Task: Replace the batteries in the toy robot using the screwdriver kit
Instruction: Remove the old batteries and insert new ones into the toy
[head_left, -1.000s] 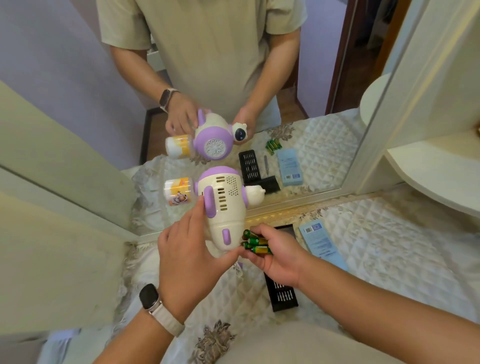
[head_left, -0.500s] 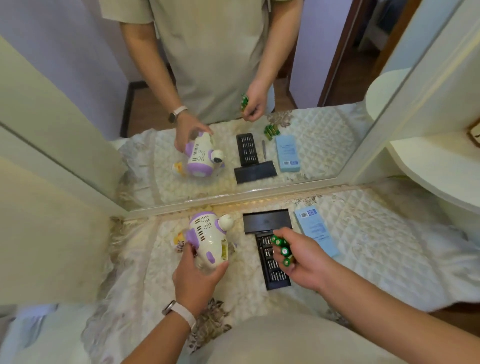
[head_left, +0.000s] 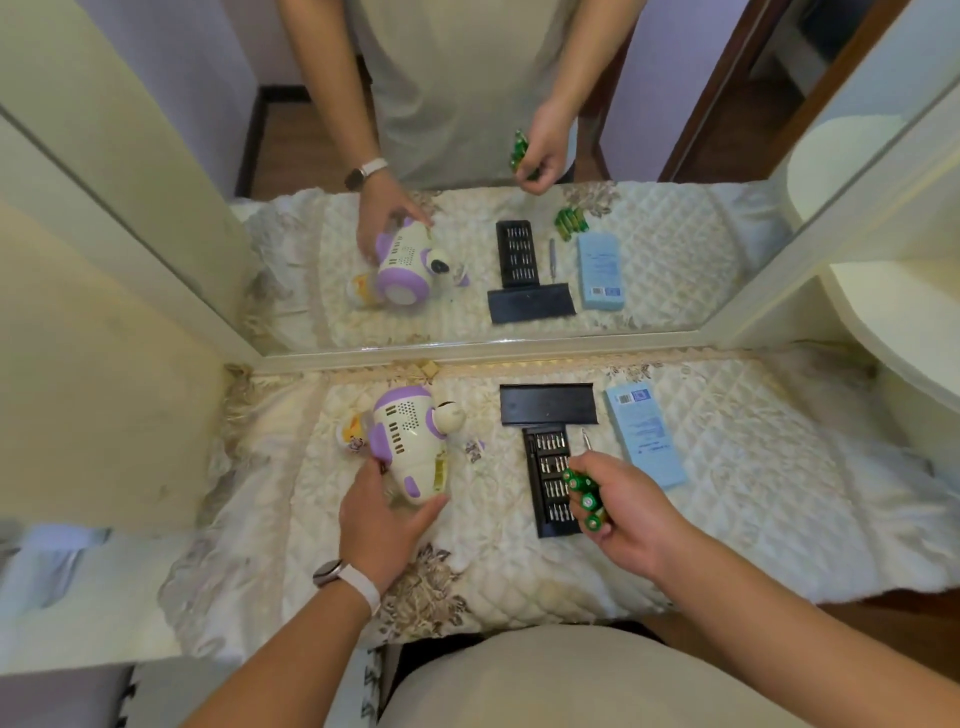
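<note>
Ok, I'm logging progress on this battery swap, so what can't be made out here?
All head view.
Toy robot: battery bay turned sideways, too small to tell if loaded; left hand covers its base.
Batteries: right hand wraps them, so the count is unclear.
Bit tray: near end hidden by the right hand.
Blue box: print too small to read.

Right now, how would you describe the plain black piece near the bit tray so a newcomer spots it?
On the quilted cover under the mirror, look right of the toy robot. The black piece lies crosswise by the mirror's edge, beyond the bit tray. Unlike the tray, it is bare, with no rows of metal bits.
</note>
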